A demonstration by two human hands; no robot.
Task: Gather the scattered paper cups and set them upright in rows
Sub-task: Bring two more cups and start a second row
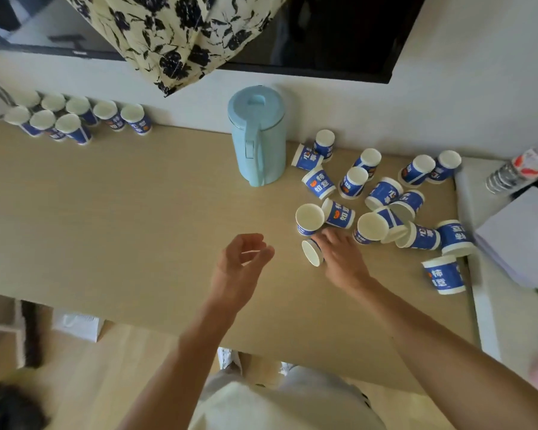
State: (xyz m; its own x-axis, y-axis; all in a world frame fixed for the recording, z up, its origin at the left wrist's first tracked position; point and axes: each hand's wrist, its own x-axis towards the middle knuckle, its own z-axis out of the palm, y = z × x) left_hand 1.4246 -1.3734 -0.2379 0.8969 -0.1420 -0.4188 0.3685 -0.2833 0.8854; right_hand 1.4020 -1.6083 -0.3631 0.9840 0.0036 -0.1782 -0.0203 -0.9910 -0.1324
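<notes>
Several blue-and-white paper cups (382,192) lie scattered on the right half of the tan table (137,228), some on their sides, some upside down. At the far left, against the wall, several cups (72,127) stand upright in two rows. My right hand (342,252) grips a cup lying on its side (311,251), mouth facing left. My left hand (243,259) hovers over the table just left of it, fingers loosely curled, holding nothing. An upright cup (308,218) stands just beyond my right hand.
A light blue kettle (258,135) stands at the table's back middle. A flowered cloth (180,35) hangs over a dark screen (323,32) on the wall. At the right are a white box (522,237) and a plastic bottle (516,169).
</notes>
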